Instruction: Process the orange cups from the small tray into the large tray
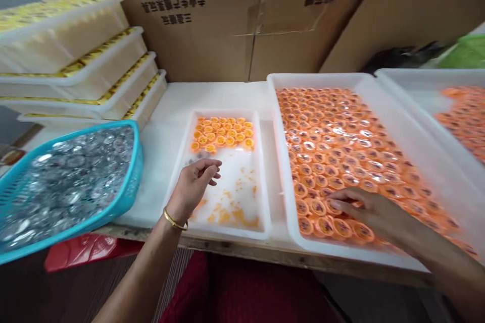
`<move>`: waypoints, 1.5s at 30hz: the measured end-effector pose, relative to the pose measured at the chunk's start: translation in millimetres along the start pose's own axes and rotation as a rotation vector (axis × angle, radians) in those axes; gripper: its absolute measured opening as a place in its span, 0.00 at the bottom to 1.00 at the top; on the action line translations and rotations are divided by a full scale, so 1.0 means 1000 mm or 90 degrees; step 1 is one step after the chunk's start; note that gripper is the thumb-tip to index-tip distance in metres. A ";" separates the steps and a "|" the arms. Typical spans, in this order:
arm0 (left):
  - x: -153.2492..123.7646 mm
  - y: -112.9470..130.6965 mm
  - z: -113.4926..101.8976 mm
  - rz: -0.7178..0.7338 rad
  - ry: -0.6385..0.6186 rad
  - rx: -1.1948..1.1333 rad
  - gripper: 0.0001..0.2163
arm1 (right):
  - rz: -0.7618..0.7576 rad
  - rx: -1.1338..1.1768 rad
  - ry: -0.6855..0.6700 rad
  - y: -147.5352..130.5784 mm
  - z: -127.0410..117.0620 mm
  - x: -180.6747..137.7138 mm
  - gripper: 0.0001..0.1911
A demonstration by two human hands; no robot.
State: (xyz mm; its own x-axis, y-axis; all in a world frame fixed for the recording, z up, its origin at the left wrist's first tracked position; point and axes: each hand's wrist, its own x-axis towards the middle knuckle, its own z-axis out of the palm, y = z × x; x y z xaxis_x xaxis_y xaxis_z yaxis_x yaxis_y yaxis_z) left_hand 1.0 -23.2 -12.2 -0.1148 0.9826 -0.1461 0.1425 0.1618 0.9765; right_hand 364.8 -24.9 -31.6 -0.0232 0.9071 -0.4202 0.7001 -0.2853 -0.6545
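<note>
My left hand (199,179), with a gold bangle on its wrist, hovers over the small white tray (264,181). Its fingers are curled with the thumb pressed near them, and whatever they hold is hidden. Several small orange cups with yellow filling (221,139) sit in rows at that tray's far end. A few greyish clear pieces (203,154) lie just beyond my fingers. To the right, my right hand (356,207) reaches into a large white tray (280,161) packed with orange cups with dark printed centres (325,225). Thumb and forefinger pinch at one of those cups.
A blue basket (131,176) of clear plastic domes (71,176) stands at the left, before stacked white trays (113,75). Cardboard boxes (215,45) wall off the back. Another white tray (409,88) with orange pieces is at far right. Orange-yellow crumbs (237,214) litter the small tray.
</note>
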 end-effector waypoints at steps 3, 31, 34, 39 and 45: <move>0.000 0.004 -0.033 0.013 0.065 0.082 0.12 | 0.016 -0.023 0.015 -0.001 -0.006 -0.001 0.09; -0.040 -0.016 0.000 0.001 -0.086 0.816 0.13 | -0.341 -0.332 -0.182 -0.159 0.157 -0.004 0.16; -0.035 -0.015 0.001 0.015 -0.126 0.800 0.15 | -0.330 -0.358 -0.163 -0.154 0.156 -0.002 0.18; -0.032 -0.017 -0.002 0.018 -0.129 0.732 0.09 | -0.351 -0.368 -0.159 -0.153 0.161 0.000 0.16; -0.033 -0.028 0.015 0.013 -0.112 0.666 0.03 | -0.373 -0.391 -0.090 -0.151 0.170 -0.001 0.06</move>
State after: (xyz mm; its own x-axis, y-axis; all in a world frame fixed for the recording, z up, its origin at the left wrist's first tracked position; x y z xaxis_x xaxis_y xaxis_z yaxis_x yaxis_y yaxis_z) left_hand 15.7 -58.4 -37.0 0.0289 0.9720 -0.2333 0.9273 0.0611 0.3693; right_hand 138.1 -35.5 -38.7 -0.5618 0.7969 -0.2221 0.8086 0.4723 -0.3508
